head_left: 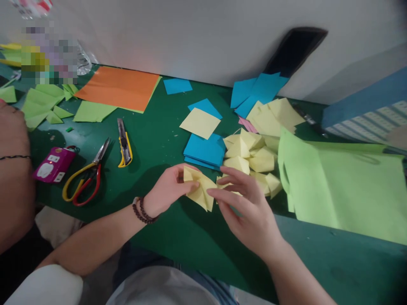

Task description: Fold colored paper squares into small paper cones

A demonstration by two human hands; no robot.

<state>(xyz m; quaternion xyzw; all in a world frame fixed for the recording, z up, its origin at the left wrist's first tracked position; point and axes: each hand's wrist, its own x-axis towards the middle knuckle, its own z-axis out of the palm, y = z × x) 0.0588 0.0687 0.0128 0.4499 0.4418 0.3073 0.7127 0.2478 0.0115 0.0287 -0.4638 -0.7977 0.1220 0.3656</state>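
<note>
My left hand (pixel 168 188) pinches a creased piece of pale yellow paper (pixel 202 195) between thumb and fingers, above the green table. Just to its right, my right hand (pixel 246 203) has its fingers spread, the index fingertip at or very near the paper's right edge. Several folded yellow paper pieces (pixel 251 156) lie in a cluster beyond my right hand, partly hidden by it. A stack of blue paper squares (pixel 205 150) sits behind the held piece, and a flat yellow sheet (pixel 200 123) overlaps another blue square behind that stack.
Left on the green table (pixel 152 140) lie a yellow box cutter (pixel 125 144), red-and-yellow-handled scissors (pixel 89 173) and a magenta box (pixel 54 164). Orange paper (pixel 119 89) lies behind. Large green sheets (pixel 346 186) cover the right. A dark phone (pixel 295 51) leans on the wall. Another person's arm (pixel 14 178) is far left.
</note>
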